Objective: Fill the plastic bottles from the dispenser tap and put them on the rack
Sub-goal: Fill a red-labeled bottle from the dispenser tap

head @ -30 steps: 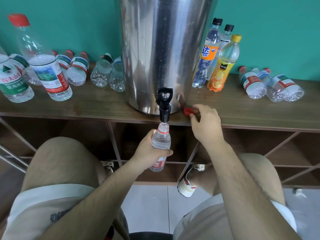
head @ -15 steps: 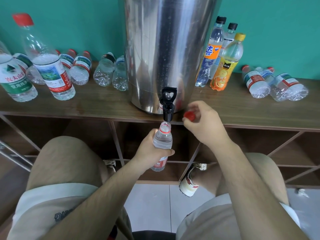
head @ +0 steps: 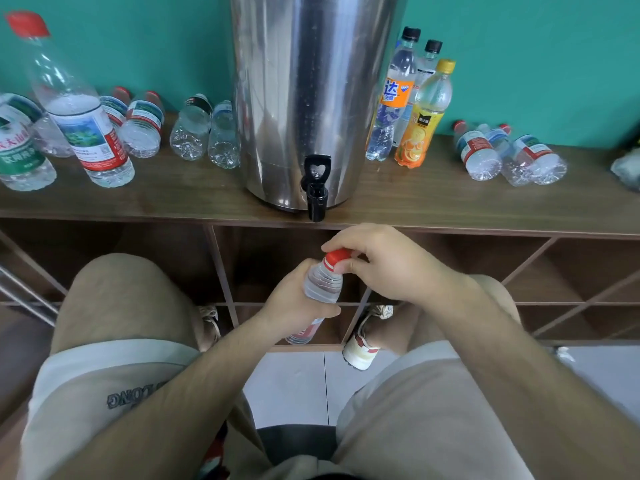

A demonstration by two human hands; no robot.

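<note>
Head view. Item 1, bottle [head: 322,284]: held below the tap [head: 316,194] and clear of it, neck tilted up and to the right; the left hand [head: 294,306] is wrapped round its body. Item 2, red cap [head: 336,257]: on the neck, pinched by the right hand [head: 384,268]. I log the cap in line with the bottle's long axis; I judge tightening is next, then the rack [head: 450,206] just above.
</note>
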